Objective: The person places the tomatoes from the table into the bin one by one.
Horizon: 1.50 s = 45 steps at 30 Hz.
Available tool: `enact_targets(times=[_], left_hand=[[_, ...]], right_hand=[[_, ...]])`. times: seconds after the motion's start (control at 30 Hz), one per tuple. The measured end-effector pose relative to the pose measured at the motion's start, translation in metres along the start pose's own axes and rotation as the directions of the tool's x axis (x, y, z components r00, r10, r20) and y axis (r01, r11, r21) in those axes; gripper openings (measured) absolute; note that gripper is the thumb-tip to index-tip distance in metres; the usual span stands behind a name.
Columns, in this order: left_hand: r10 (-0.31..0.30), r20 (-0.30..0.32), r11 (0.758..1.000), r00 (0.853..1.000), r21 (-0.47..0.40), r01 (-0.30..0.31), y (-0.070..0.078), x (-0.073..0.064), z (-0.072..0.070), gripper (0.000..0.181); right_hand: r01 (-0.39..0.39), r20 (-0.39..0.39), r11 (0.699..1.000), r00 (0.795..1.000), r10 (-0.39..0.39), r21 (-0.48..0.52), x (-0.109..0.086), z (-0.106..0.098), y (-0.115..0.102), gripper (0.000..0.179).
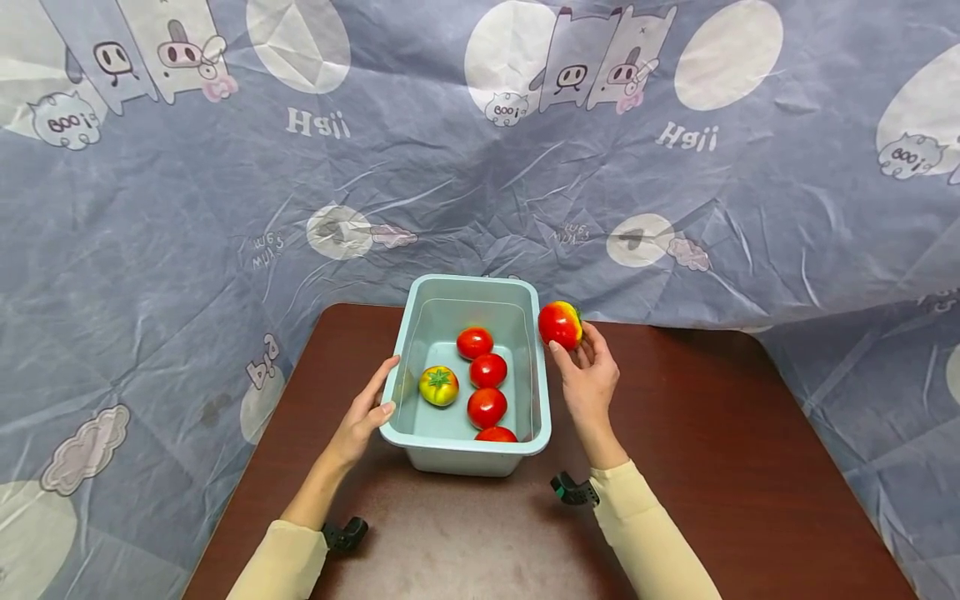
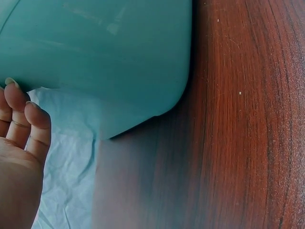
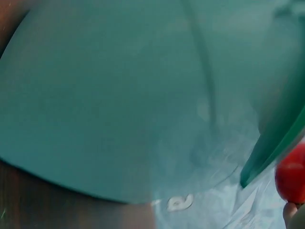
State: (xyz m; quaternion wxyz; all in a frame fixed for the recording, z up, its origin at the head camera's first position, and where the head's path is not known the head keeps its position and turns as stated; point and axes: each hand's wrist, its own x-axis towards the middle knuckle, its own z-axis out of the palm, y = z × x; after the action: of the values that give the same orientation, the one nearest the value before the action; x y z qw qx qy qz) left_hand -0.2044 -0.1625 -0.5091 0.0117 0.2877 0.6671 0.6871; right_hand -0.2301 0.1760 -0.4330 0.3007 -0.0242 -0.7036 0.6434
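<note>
A light blue-green plastic bin [image 1: 468, 450] stands on the table with several red tomatoes [image 1: 488, 371] in a row along its right side. Left of them in the bin sits a yellow-and-red tomato [image 1: 438, 386], its green leafy top facing up. My left hand [image 1: 362, 423] grips the bin's left rim; in the left wrist view its fingers [image 2: 37, 117] lie under the rim by the bin's side. Just outside the right rim, at about rim height, my right hand [image 1: 588, 375] holds a red-and-yellow tomato [image 1: 559, 325], partly visible in the right wrist view.
The dark reddish-brown table [image 1: 705, 450] extends to both sides of the bin. Behind it hangs a grey-blue printed cloth [image 1: 465, 183], which also covers the sides. Dark bands with small devices [image 1: 573, 489] are on both wrists.
</note>
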Motion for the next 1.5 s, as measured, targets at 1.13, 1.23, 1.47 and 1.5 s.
enact_targets(times=[1.13,1.23,1.47,1.5], left_hand=[[-0.014,-0.018,1.0,1.0,-0.024,0.013,0.002,0.0,0.002,0.065],[-0.014,-0.018,0.999,1.0,-0.032,0.013,0.002,0.0,0.003,0.065],[0.011,-0.025,1.0,1.0,0.013,-0.011,0.0,0.0,0.003,0.064],[0.013,-0.026,1.0,1.0,0.016,-0.013,0.0,0.0,0.003,0.064]], right_hand=[[0.42,0.601,0.907,0.732,-0.321,-0.027,-0.041,0.023,-0.064,0.052],[0.42,0.596,0.907,0.739,-0.315,-0.041,-0.04,0.023,-0.06,0.049],[0.425,0.579,0.902,0.756,-0.305,-0.08,-0.035,0.024,-0.031,0.046],[0.425,0.574,0.901,0.76,-0.304,-0.084,-0.034,0.024,-0.026,0.046]])
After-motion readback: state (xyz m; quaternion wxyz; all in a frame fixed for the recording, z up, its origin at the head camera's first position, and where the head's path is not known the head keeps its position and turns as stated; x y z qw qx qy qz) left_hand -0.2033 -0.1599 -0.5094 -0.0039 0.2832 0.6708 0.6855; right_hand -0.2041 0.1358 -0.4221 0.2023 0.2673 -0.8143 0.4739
